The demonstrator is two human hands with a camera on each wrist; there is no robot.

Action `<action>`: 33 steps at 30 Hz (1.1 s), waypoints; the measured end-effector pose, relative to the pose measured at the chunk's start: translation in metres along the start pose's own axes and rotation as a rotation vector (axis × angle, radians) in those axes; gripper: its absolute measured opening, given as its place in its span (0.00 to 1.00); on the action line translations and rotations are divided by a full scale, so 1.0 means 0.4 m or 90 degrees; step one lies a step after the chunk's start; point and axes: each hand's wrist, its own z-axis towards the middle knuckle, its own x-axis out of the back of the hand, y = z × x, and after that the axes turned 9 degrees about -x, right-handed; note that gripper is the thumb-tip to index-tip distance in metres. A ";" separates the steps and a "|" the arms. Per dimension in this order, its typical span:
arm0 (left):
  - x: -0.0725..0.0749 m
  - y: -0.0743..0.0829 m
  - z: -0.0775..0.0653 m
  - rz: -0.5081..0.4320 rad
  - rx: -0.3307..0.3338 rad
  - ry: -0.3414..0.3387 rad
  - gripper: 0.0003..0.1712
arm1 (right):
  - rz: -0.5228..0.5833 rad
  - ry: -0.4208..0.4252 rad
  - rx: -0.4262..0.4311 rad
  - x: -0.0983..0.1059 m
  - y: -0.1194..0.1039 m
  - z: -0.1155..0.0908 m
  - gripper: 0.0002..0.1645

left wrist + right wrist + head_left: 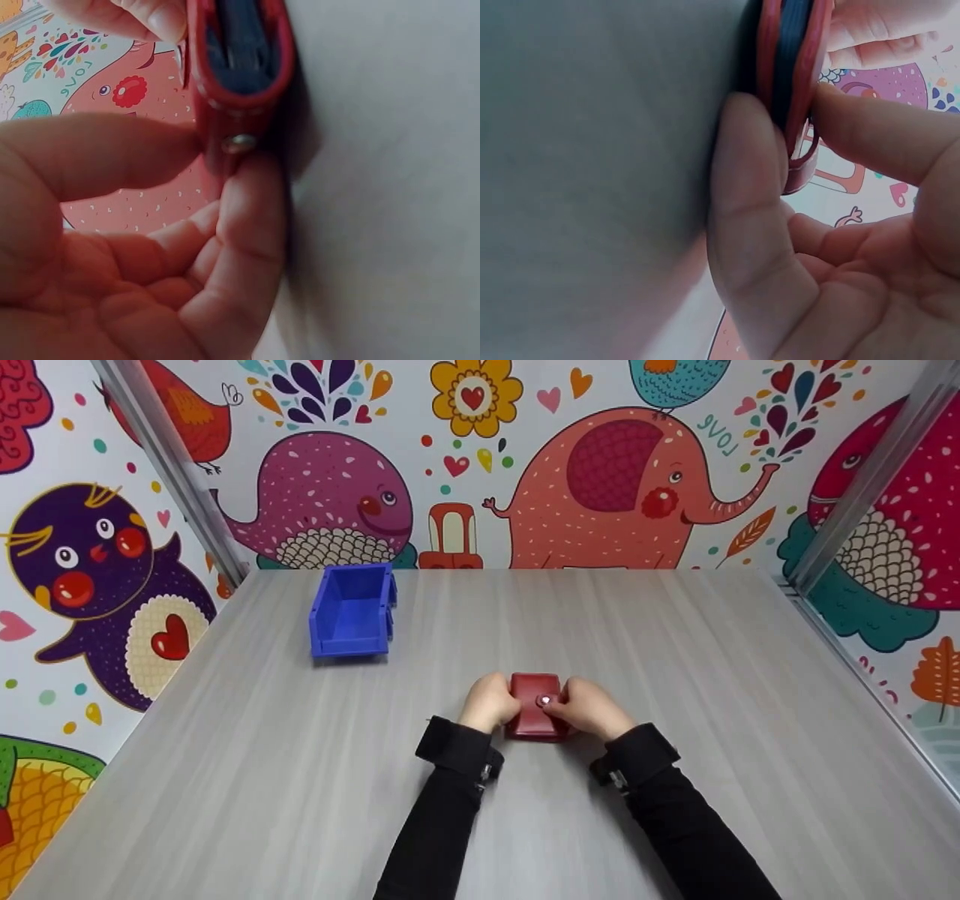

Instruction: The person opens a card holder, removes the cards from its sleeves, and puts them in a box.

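Observation:
A dark red leather wallet (534, 720) with a snap strap lies folded on the table in front of me in the head view. My left hand (489, 703) pinches its left side, thumb on top and index finger underneath. On the opposite side my right hand (594, 709) grips the wallet, its thumb beside the round silver snap (545, 700). A curved strap (802, 171) stands out near the right thumb in the right wrist view. Dark inner layers (791, 64) show between the covers. In the left wrist view, a metal stud (238, 142) sits on the wallet's rounded side.
A blue plastic bin (351, 619) stands at the back left of the pale wood-grain table (675, 660). Printed cartoon panels (465, 472) wall in the back and both sides, with metal posts (172, 472) at the corners.

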 end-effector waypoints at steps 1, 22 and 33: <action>0.000 -0.001 0.000 0.000 -0.001 0.001 0.17 | -0.002 0.000 0.000 0.000 -0.001 0.000 0.20; 0.002 0.000 0.001 0.006 0.009 -0.005 0.20 | -0.067 0.126 0.019 0.025 -0.033 -0.003 0.16; 0.005 -0.001 0.000 0.021 0.005 -0.002 0.17 | -0.116 0.108 0.023 -0.009 -0.050 0.010 0.17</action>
